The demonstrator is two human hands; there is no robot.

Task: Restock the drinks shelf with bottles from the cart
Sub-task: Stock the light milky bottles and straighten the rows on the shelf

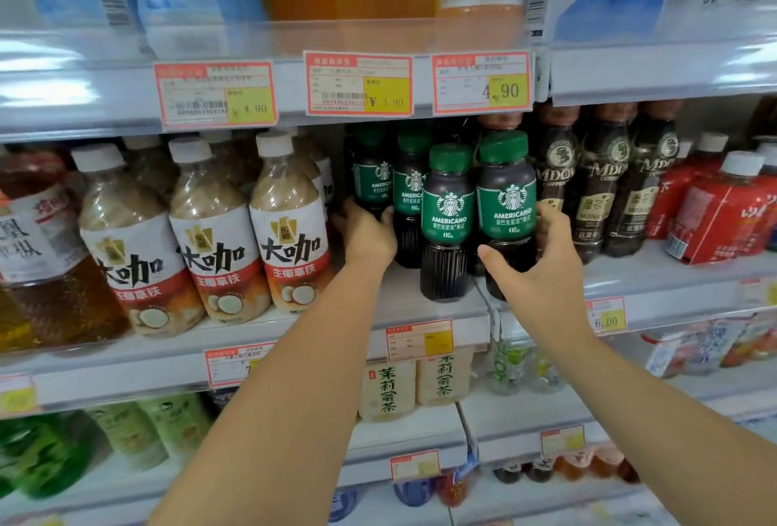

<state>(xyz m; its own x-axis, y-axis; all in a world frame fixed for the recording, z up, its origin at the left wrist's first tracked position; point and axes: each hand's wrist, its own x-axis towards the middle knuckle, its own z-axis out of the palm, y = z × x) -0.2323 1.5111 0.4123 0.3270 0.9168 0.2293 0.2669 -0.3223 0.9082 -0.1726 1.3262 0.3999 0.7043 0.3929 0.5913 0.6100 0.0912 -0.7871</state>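
Nearest, 2 bare forearms, mine, both stretched forward and upward from the bottom edge toward the middle shelf (420, 307).

Item 1: right hand (542, 269), palm turned left, thumb in front and fingers curled round the dark lower body of the front right Americano bottle (506, 206), green cap, green label. The bottle stands upright at the shelf's front edge; whether its base rests fully on the board I cannot tell.

Item 2: left hand (368, 231), reaching deeper, fingers wrapped about the base of a rear Americano bottle (370, 172), upright in the back row.

Item 3: 2 more Americano bottles between my hands, 1 at the front (447, 223) just beside the right-hand bottle, 1 behind it (412, 197).

Item 4: latte bottles (210, 231), white caps, 3 across the front, left of my left hand.

Item 5: dark coffee bottles (601, 189), brown caps, right of my right hand; red-labelled bottles (714, 210) beyond them.

Item 6: price tags (357, 84) on the rail above, and further bottles on the upper shelf.
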